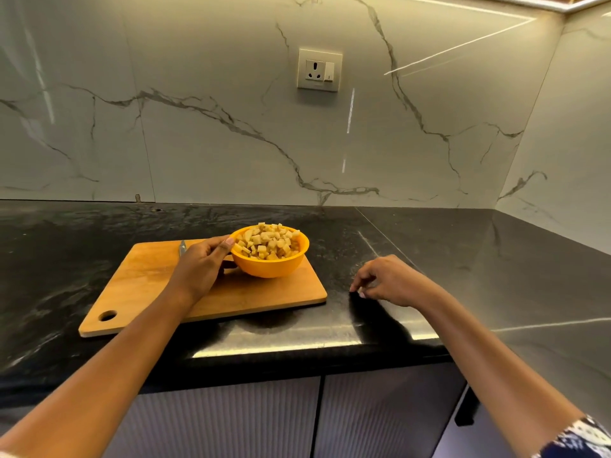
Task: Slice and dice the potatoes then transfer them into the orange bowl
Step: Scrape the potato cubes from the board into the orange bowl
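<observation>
left hand (202, 265) | grips orange bowl (276, 266) — left rim, seemingly | potatoes (267, 242) inside

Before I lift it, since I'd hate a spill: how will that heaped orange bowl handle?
Probably heavy for its size: potato cubes are heaped above the rim of the orange bowl. The top cubes would likely tumble if it tilts. Its wall looks smooth, so the left hand gripping one side might slip; two hands seem safer.
</observation>
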Motion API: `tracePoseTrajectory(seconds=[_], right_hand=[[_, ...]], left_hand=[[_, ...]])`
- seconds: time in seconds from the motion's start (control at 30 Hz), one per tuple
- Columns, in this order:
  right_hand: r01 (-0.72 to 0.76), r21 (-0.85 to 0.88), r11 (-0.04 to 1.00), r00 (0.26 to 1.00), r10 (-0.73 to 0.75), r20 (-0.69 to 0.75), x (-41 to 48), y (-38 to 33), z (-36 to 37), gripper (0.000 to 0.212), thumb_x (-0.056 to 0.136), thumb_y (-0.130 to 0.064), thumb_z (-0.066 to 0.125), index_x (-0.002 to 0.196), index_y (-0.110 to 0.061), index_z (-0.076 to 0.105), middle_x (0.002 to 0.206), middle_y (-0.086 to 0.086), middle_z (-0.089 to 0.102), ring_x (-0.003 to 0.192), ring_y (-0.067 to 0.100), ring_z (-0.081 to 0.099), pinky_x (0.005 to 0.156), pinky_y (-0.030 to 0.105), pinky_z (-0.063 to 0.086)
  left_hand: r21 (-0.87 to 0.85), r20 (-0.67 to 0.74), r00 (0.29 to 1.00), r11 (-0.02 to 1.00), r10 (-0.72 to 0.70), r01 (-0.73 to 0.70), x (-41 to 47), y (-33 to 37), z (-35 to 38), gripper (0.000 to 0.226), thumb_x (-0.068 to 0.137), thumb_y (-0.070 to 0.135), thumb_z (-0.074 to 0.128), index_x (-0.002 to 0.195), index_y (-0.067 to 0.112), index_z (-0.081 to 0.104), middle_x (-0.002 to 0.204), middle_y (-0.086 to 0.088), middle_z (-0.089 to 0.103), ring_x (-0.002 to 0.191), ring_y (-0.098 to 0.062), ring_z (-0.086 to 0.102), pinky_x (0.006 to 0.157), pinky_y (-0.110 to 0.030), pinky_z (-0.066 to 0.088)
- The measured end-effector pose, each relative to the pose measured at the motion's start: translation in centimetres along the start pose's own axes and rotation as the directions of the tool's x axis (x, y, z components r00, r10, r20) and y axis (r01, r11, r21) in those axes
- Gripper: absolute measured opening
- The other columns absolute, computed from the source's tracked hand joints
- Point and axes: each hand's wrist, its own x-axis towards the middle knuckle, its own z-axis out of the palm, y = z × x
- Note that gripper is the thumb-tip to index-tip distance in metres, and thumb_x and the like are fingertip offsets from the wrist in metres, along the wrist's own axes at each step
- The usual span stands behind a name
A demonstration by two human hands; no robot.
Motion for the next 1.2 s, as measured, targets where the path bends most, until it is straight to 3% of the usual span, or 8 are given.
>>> tracePoseTrajectory(seconds=[0.2, 0.3, 0.47, 0.57, 0.83, 0.97, 1.07, 1.2], right_hand=[[-0.199, 0.254, 0.946, 0.979, 0.183, 0.087, 1.7, -0.2, -0.7, 0.014, 0.078, 0.001, 0.070, 0.082, -0.012, 0.075, 0.082, 0.003, 0.074, 0.073, 0.009, 0.068, 0.073, 0.018, 0.055], [-0.314, 0.566, 0.762, 0.949, 0.273, 0.160, 3.0, -0.1, -2.0, 0.013, 0.081, 0.006, 0.067, 0.081, -0.007, 0.071, 0.081, 0.008, 0.071, 0.070, 0.011, 0.067, 0.070, 0.020, 0.058], [-0.122, 0.887, 0.445, 0.990, 0.118, 0.076, 6.7, -5.1, -3.9, 0.014, 0.086, 0.008, 0.060, 0.086, -0.004, 0.067, 0.085, 0.008, 0.067, 0.068, 0.008, 0.066, 0.064, 0.017, 0.056], [-0.123, 0.826, 0.551, 0.992, 0.047, 0.116, 8.9, -8.5, -3.7, 0.017, 0.089, 0.007, 0.056, 0.090, -0.005, 0.069, 0.100, 0.009, 0.068, 0.086, 0.013, 0.064, 0.071, 0.023, 0.058], [-0.052, 0.695, 0.717, 0.986, 0.146, -0.078, 6.9, -7.7, -3.5, 0.025, 0.089, 0.005, 0.056, 0.086, -0.015, 0.069, 0.098, 0.012, 0.070, 0.084, 0.017, 0.065, 0.083, 0.034, 0.056], [-0.220, 0.350, 0.911, 0.972, 0.234, 0.003, 2.6, -3.0, -3.1, 0.024, 0.085, 0.004, 0.060, 0.080, -0.018, 0.069, 0.090, 0.009, 0.072, 0.074, 0.014, 0.067, 0.074, 0.029, 0.058], [-0.340, 0.435, 0.834, 0.939, 0.275, 0.206, 0.4, -0.9, -2.2, 0.017, 0.086, 0.006, 0.061, 0.087, -0.007, 0.070, 0.086, 0.009, 0.070, 0.075, 0.014, 0.067, 0.070, 0.021, 0.057], [-0.358, 0.611, 0.706, 0.929, 0.338, 0.154, 0.2, 0.8, -0.7, 0.016, 0.087, 0.009, 0.059, 0.089, -0.002, 0.070, 0.087, 0.010, 0.069, 0.073, 0.011, 0.065, 0.069, 0.019, 0.057]], left_hand=[[0.016, 0.016, 1.000, 1.000, -0.004, 0.003, 0.1, -0.1, -0.1, 0.039, 0.100, 0.028, 0.040, 0.130, 0.008, 0.054, 0.123, -0.007, 0.061, 0.094, -0.006, 0.053, 0.056, 0.001, 0.038], [0.024, 0.006, 1.000, 1.000, -0.006, 0.006, 0.1, -0.2, -0.2, 0.040, 0.100, 0.031, 0.040, 0.131, 0.009, 0.054, 0.126, -0.007, 0.060, 0.100, -0.007, 0.052, 0.062, -0.006, 0.037], [-0.003, 0.006, 1.000, 1.000, -0.024, 0.024, -0.1, 0.0, -0.3, 0.040, 0.099, 0.032, 0.039, 0.128, 0.011, 0.055, 0.122, 0.000, 0.059, 0.095, -0.007, 0.056, 0.073, 0.004, 0.036], [-0.033, 0.014, 0.999, 0.999, -0.043, 0.043, 0.1, -0.4, -0.8, 0.044, 0.097, 0.040, 0.040, 0.129, 0.014, 0.055, 0.123, -0.007, 0.063, 0.100, -0.018, 0.063, 0.087, -0.034, 0.052], [0.065, 0.015, 1.000, 0.998, 0.009, -0.009, -0.3, 0.0, -0.4, 0.041, 0.098, 0.030, 0.045, 0.134, 0.013, 0.051, 0.119, -0.007, 0.064, 0.085, -0.002, 0.057, 0.079, -0.019, 0.041], [0.107, 0.005, 1.000, 0.994, 0.015, -0.015, -0.6, 0.4, -0.3, 0.040, 0.098, 0.031, 0.043, 0.134, 0.014, 0.051, 0.121, -0.005, 0.063, 0.091, -0.003, 0.053, 0.091, -0.026, 0.036], [0.107, 0.003, 1.000, 0.994, -0.003, 0.002, -0.7, 0.7, -0.3, 0.041, 0.098, 0.032, 0.043, 0.134, 0.014, 0.052, 0.124, -0.006, 0.062, 0.104, -0.013, 0.058, 0.099, -0.033, 0.036], [0.131, 0.011, 1.000, 0.991, -0.011, 0.009, -1.0, 1.0, -0.3, 0.041, 0.099, 0.031, 0.042, 0.135, 0.012, 0.050, 0.125, -0.007, 0.061, 0.104, -0.009, 0.054, 0.088, -0.023, 0.029]])
